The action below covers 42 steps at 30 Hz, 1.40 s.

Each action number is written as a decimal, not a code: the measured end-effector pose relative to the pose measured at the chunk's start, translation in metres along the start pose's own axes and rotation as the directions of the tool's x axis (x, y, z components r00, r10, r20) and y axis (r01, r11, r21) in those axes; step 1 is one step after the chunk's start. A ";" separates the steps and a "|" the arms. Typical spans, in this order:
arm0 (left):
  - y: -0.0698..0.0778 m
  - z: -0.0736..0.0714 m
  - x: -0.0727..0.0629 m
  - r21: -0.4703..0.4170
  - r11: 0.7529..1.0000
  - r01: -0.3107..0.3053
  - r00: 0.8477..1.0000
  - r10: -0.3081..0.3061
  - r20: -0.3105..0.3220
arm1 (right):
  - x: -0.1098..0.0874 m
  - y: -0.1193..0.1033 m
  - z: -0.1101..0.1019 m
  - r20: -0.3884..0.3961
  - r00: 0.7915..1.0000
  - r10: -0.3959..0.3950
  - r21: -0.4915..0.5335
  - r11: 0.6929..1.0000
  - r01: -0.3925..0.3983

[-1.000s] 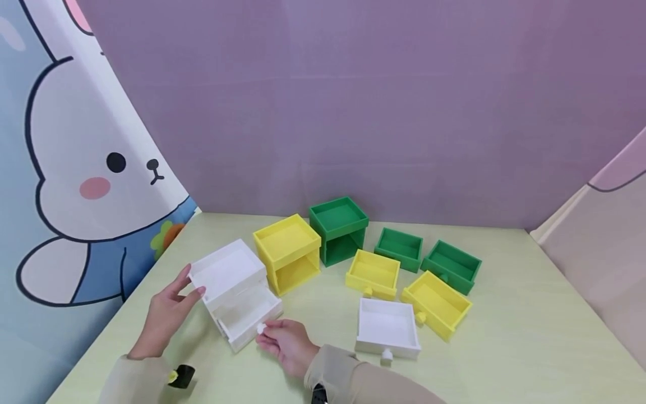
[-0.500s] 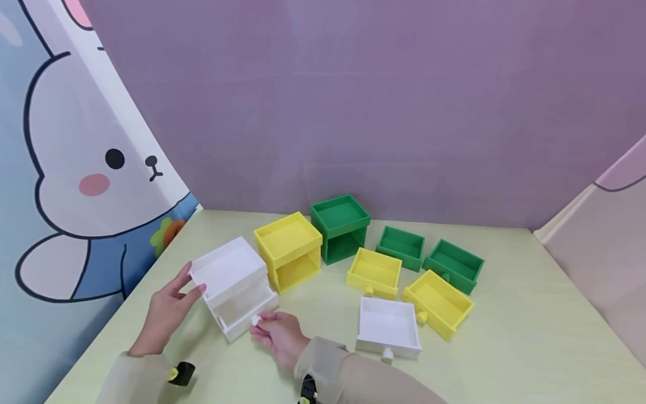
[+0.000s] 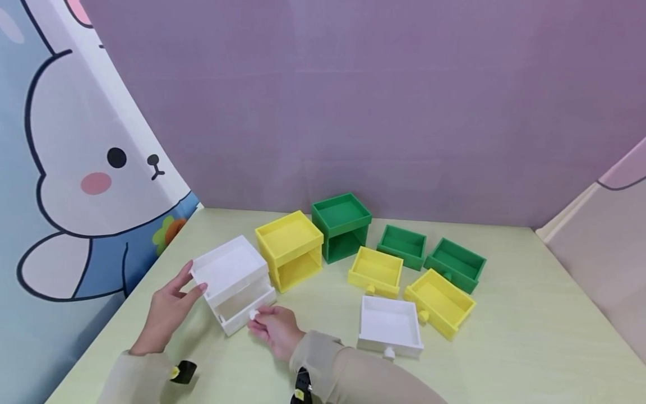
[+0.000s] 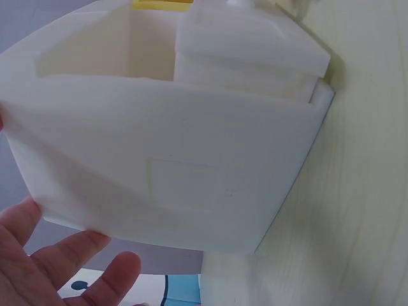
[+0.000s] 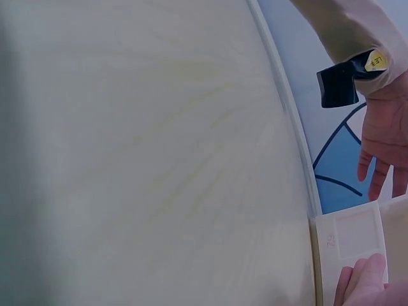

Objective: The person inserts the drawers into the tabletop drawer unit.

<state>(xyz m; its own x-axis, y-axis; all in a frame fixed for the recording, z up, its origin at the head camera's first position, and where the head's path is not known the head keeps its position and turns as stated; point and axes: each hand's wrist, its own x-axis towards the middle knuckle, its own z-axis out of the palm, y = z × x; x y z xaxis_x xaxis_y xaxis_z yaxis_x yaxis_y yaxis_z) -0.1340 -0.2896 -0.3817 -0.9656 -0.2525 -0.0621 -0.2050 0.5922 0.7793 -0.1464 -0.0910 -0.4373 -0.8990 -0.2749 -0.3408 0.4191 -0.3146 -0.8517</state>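
A small white cabinet [image 3: 229, 266] stands at the left of the table, its top shaped like a shallow tray. My left hand [image 3: 169, 311] holds its upper left side, thumb near the front corner and fingers towards the back. Low in the cabinet sits a white drawer [image 3: 238, 322], pulled slightly out, with an open gap above it. My right hand [image 3: 278, 331] pinches the drawer's white knob [image 3: 253, 315]. In the left wrist view, the drawer [image 4: 252, 70] juts past the cabinet's side wall [image 4: 172, 159]. A second white drawer [image 3: 390, 322] lies to the right.
A yellow cabinet [image 3: 289, 238] and a green cabinet [image 3: 341, 216], both without drawers, stand behind to the right. Two yellow drawers [image 3: 375, 270] and two green drawers [image 3: 402, 245] lie on the right of the table [image 3: 530, 336]. A purple backdrop [image 3: 378, 112] closes the far edge.
The lower white drawer has slid further into the white cabinet, my right hand moving up and left with its knob. My left hand has kept its place on the cabinet.
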 end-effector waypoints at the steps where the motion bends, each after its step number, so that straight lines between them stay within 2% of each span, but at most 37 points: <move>1: 0.000 0.000 0.000 0.002 1.000 -0.001 1.000 0.001 -0.001 | 0.001 0.000 0.000 0.001 1.000 -0.002 0.002 1.000 0.002; 8: 0.000 0.002 0.000 0.000 1.000 0.006 1.000 -0.006 0.005 | 0.005 0.001 0.002 -0.011 1.000 -0.010 0.009 1.000 0.010; 20: 0.001 0.004 0.003 0.021 0.999 -0.027 1.000 0.027 0.006 | 0.007 -0.001 0.003 -0.026 0.999 -0.026 0.019 0.999 0.027; 25: -0.001 0.004 0.002 0.030 0.998 -0.048 0.999 0.049 -0.010 | 0.005 -0.005 -0.002 0.023 1.000 0.018 0.015 1.000 -0.018; 31: -0.002 0.003 0.000 0.037 0.998 -0.056 0.998 0.058 -0.035 | -0.008 -0.016 -0.020 0.122 0.989 0.077 -0.048 0.996 -0.072; 36: -0.002 0.001 -0.001 0.041 0.997 -0.063 0.997 0.065 -0.052 | -0.028 -0.028 -0.045 0.208 0.970 0.126 -0.132 0.986 -0.100; 42: -0.004 0.001 -0.002 0.027 0.996 -0.080 0.994 0.082 -0.077 | -0.051 -0.043 -0.084 0.274 0.937 0.215 -0.294 0.947 -0.131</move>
<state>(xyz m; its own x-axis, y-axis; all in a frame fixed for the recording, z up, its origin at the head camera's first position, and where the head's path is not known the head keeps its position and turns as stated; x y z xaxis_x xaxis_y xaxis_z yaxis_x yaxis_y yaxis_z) -0.1312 -0.2908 -0.3854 -0.9640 -0.2611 0.0497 -0.1314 0.6308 0.7648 -0.1297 0.0127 -0.4164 -0.7175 -0.5746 -0.3936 0.4776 0.0054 -0.8785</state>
